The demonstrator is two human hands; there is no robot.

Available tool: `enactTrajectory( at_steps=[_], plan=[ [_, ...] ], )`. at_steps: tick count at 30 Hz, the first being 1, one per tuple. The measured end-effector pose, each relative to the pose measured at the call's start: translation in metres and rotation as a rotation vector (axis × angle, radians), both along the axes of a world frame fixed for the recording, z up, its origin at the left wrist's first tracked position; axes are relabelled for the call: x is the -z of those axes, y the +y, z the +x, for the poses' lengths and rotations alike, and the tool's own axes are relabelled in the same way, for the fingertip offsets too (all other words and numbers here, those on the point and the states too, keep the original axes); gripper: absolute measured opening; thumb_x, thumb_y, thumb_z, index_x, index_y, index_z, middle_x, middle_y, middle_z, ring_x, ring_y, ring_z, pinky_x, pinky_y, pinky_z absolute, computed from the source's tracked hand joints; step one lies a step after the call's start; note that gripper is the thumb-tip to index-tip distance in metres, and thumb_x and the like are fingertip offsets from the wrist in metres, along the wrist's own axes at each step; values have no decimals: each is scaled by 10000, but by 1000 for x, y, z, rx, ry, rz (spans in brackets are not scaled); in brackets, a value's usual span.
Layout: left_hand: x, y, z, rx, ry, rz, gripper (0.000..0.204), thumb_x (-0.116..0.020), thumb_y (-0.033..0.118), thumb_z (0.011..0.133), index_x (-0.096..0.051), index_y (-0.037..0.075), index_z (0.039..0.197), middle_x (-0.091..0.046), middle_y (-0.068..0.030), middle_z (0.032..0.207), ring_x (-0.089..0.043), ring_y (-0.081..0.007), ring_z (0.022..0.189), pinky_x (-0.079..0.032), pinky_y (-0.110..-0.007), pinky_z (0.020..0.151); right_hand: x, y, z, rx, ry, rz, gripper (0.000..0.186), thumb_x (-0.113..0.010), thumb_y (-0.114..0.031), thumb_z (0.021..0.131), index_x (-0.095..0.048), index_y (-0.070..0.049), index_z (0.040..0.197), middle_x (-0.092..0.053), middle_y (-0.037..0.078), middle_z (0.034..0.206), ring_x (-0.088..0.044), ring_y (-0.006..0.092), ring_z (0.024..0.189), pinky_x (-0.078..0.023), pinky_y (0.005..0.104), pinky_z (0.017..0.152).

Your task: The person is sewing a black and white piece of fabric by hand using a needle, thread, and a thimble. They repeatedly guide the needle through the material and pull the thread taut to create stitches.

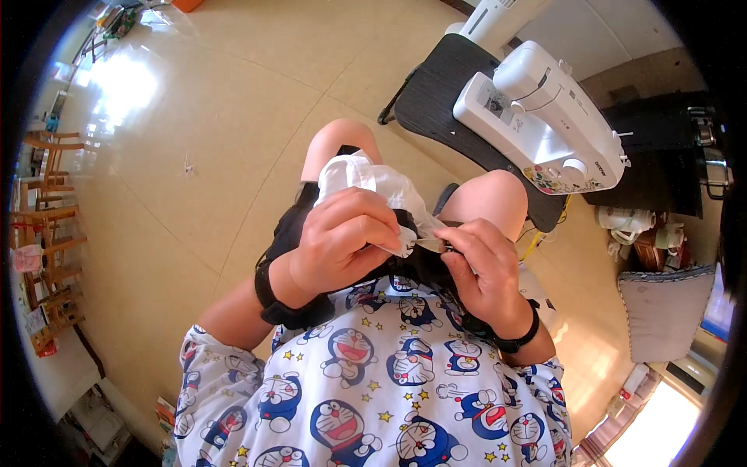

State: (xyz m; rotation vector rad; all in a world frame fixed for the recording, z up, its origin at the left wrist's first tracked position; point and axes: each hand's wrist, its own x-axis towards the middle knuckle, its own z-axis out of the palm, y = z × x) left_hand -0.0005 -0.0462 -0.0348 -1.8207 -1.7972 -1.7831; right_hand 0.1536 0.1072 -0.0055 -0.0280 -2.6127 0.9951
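Note:
A thin white cloth (375, 177) lies bunched over my lap, on black shorts (292, 226). My left hand (347, 237) is closed in a pinch on the cloth's near edge. Opposite it, my right hand (484, 268) pinches the same cloth, and a short strip is stretched between the two sets of fingertips. A small, thin dark thing shows at the right fingertips; its kind is too small to make out. Both wrists wear black bands.
A white sewing machine (537, 124) stands on a dark table (436, 97) ahead to the right. Beyond my right side is a grey cushioned seat (668, 315). Wooden chairs (58, 233) line the far left. Tan tiles cover the floor (210, 124).

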Motion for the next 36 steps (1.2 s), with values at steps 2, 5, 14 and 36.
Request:
enactTrajectory(
  at_steps=[2,5,14,36],
  plan=[
    [0,0,0,6,-3,0,181,-661,-14,601,-573,83,726,-571,-38,759,-569,-216,683,-453,-309,618,0,1,0,0,7,-23,238,-635,-56,734,-586,-10,963,-544,118,808,-542,277,676,-447,337,596],
    [0,0,0,9,-2,-2,185,-665,-14,598,-570,83,724,-571,-39,760,-569,-215,683,-453,-307,618,-2,0,0,30,-3,-97,233,-615,-68,762,-576,-9,983,-538,117,802,-529,268,669,-439,329,599],
    [4,-2,0,-8,-10,-1,202,-666,-36,589,-552,76,714,-578,-53,763,-574,-224,702,-459,-304,621,-1,7,6,105,-32,-207,228,-572,-111,815,-555,-5,1016,-529,130,818,-519,253,685,-430,315,618],
    [6,-1,2,17,-76,-36,236,-632,-73,600,-504,59,748,-586,-79,776,-577,-227,724,-464,-300,640,12,-5,-8,-37,50,-172,265,-630,-80,749,-556,-10,994,-543,134,841,-540,296,723,-447,349,624]
  ],
)
